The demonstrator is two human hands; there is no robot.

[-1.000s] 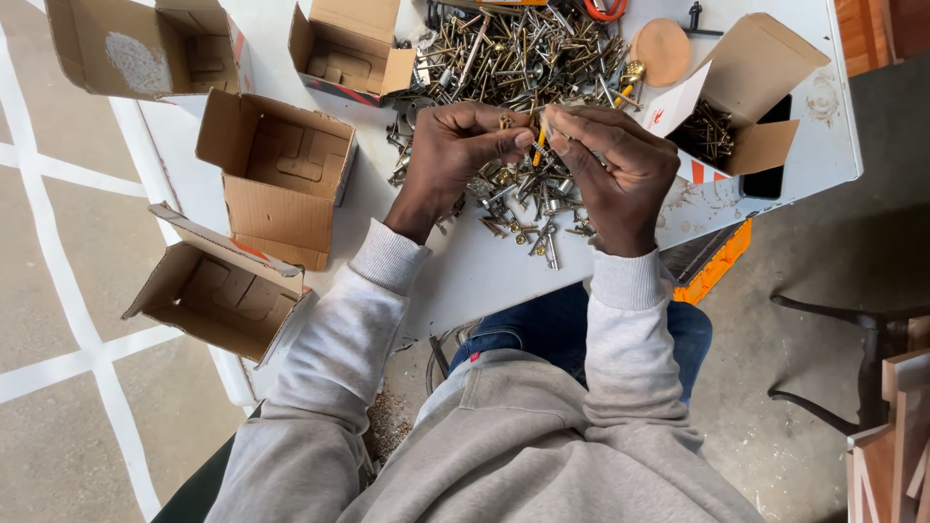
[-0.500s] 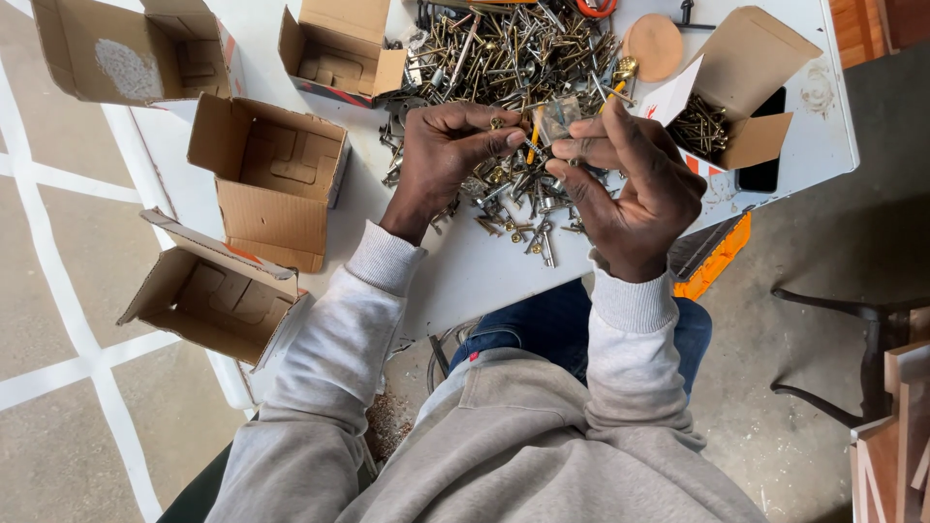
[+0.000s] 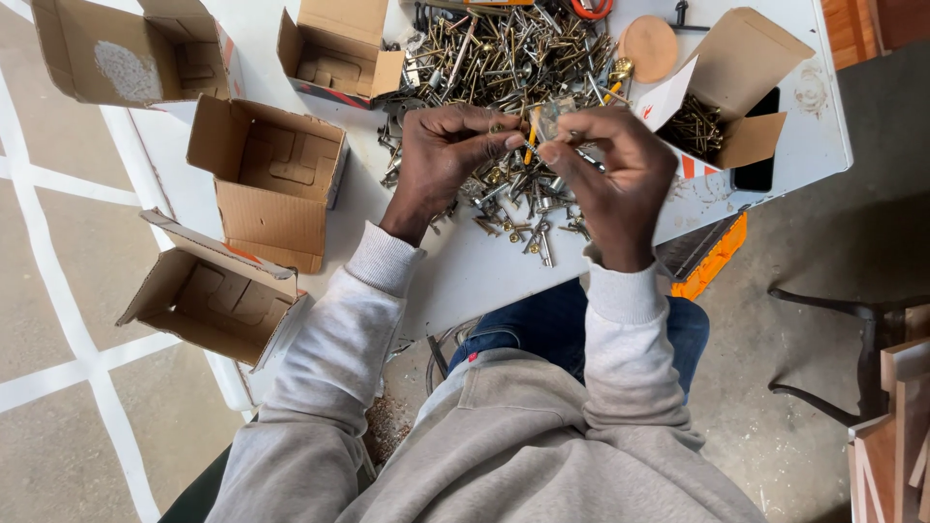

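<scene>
Four empty boxes (image 3: 266,179) | fifth box (image 3: 722,102): screws | left hand (image 3: 448,145), right hand (image 3: 610,169) pinch small fastener (image 3: 544,121), perhaps clear.

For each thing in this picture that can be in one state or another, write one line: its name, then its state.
Left hand: pinching a small orange piece.
Right hand: pinching a small grey piece.
Screw pile: loose, spread on the table.
Screw box: open, screws inside.
Middle cardboard box: open, empty.
</scene>
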